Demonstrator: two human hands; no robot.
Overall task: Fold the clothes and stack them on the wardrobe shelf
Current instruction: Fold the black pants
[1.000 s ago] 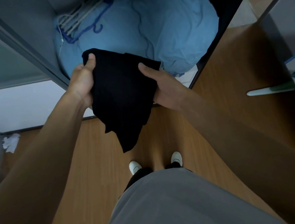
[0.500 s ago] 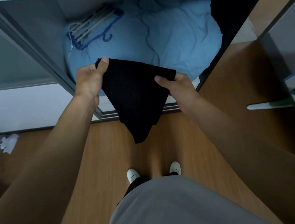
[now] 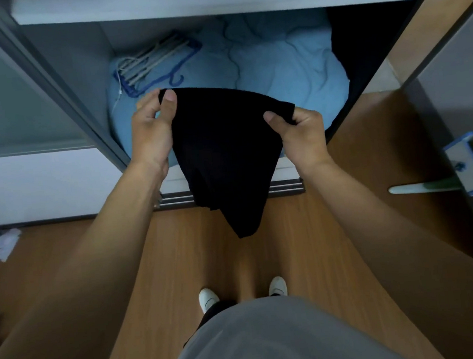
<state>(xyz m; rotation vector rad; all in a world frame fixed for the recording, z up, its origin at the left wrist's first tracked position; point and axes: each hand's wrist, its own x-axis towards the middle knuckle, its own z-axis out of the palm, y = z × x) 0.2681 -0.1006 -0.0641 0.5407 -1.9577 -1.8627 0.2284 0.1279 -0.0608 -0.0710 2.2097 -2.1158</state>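
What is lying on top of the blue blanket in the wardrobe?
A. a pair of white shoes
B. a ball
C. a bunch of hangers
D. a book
C: a bunch of hangers rests on the blue blanket at its back left, behind the black garment that both hands hold up.

You've got one view only: a wide-angle camera on your head, looking forward and steeply down, close over the wardrobe shelf, taking in the wood floor just below it.
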